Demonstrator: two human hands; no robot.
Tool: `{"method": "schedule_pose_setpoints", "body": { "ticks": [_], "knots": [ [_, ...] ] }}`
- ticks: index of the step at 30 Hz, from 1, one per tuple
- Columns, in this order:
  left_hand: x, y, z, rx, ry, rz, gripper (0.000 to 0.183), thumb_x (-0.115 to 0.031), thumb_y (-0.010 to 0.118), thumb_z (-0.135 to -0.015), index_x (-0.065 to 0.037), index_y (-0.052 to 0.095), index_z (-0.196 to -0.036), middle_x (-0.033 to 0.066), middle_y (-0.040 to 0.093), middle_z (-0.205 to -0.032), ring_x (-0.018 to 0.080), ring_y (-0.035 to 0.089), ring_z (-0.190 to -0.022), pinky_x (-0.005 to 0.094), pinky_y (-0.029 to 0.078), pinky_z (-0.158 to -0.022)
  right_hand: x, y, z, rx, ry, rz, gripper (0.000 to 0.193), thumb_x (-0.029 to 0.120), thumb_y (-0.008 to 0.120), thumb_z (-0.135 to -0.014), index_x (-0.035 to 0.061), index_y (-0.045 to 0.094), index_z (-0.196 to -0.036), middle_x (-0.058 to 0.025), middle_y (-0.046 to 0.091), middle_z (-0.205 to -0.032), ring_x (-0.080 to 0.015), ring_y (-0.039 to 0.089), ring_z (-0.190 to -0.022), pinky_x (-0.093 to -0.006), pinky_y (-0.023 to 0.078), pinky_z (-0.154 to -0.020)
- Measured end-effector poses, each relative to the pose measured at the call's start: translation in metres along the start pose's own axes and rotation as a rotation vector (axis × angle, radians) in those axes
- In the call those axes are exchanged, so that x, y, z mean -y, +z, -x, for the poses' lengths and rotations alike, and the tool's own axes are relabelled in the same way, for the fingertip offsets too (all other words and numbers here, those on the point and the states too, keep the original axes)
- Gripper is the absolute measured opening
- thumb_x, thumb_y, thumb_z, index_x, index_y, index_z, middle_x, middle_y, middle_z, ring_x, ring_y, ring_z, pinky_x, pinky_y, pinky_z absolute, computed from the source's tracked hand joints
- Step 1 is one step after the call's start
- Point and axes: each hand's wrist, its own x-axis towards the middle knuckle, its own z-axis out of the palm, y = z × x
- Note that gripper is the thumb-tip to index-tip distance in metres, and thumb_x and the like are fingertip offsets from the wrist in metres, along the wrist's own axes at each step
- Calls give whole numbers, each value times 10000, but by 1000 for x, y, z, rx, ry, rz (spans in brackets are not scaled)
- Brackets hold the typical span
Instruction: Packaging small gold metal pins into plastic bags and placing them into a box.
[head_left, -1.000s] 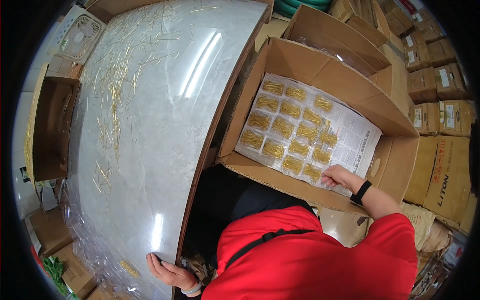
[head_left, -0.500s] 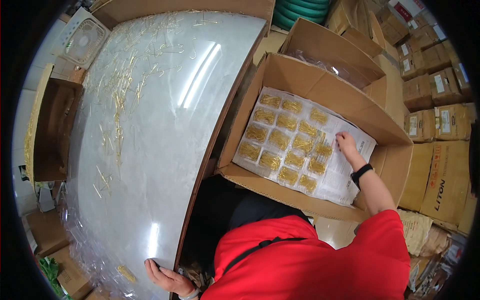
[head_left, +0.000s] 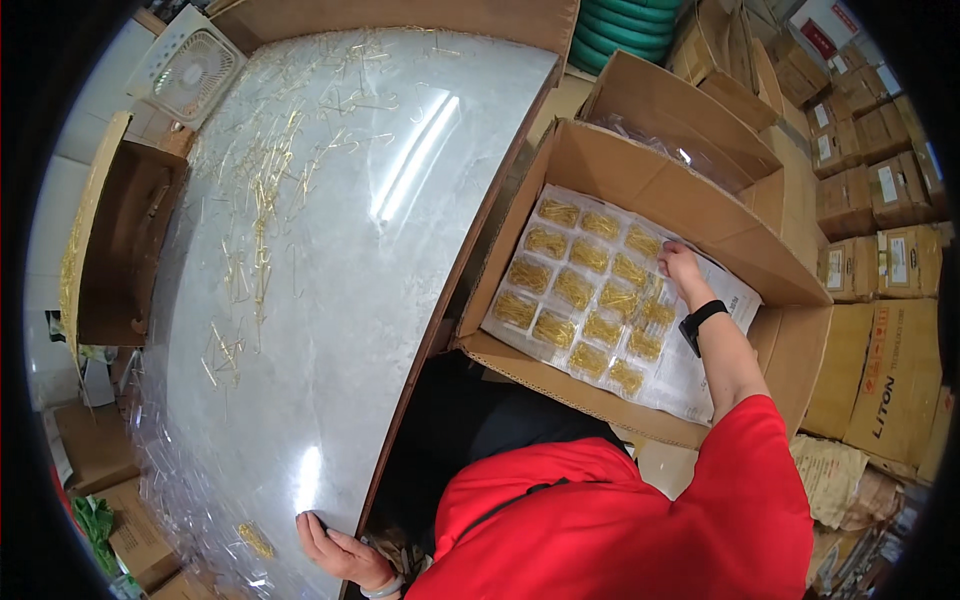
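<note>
Head view: the right hand (head_left: 682, 266), its fingers drawn close together, is just right of the nearest pack (head_left: 641, 241), which lies in the box (head_left: 640, 180), long axis slanting down rightward. The left hand (head_left: 342, 555) rests at the table (head_left: 350, 350) edge, well apart. Whether either hand's hidden fingertips grip anything, I cannot tell.

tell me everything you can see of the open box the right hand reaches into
The open box is brown cardboard with tall walls, its top uncovered. It sits right of the table, slanted in view. Inside, printed paper lies beneath clear packs of gold hooks in rows. The right hand reaches in near a far pack; no clear contact with the walls shows.
</note>
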Motion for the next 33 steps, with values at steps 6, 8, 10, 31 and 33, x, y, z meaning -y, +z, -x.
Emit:
{"method": "schedule_pose_setpoints", "body": {
  "ticks": [6, 8, 10, 31, 33],
  "knots": [
    [-2, 0, 0, -7, 7, -8, 390, -115, 398, -1035, 91, 580, -1311, 244, 561, -1367, 389, 539, -1263, 453, 418, -1087, 5, -1, 7, 32, 13, 42, 353, -7, 550, -931, -64, 507, -1277, -69, 573, -842, -136, 521, -643, -268, 420, -532],
    [-4, -1, -1, -7, -4, -10, 405, -125, 401, -1018, 110, 585, -1291, 265, 559, -1365, 411, 547, -1254, 473, 427, -1077, 10, -3, 13, 55, 24, 68, 355, -3, 555, -929, -58, 510, -1276, -65, 578, -836, -134, 524, -645, -266, 428, -535],
    [-2, -1, 1, 2, -7, -6, 405, -126, 400, -1020, 110, 585, -1292, 264, 557, -1367, 409, 546, -1257, 472, 428, -1077, 10, -11, 14, 49, 23, 80, 356, 7, 558, -933, -46, 513, -1282, -63, 589, -846, -133, 534, -654, -269, 436, -537],
    [-3, -7, -2, 26, 28, 50, 361, -84, 434, -1035, 118, 582, -1295, 266, 550, -1377, 412, 533, -1270, 462, 423, -1073, -21, -43, 85, 237, -390, 943, 325, 34, 566, -922, 28, 640, -1238, -170, 631, -1220, -316, 590, -1180, -382, 459, -1044],
    [-4, -7, -1, 26, 23, 67, 362, -85, 434, -1036, 119, 580, -1296, 268, 549, -1378, 415, 532, -1272, 463, 422, -1075, -31, -44, 85, 205, -452, 900, 299, 19, 577, -909, 53, 670, -1191, -180, 637, -1171, -356, 605, -1127, -409, 481, -1012]
  ]
}}
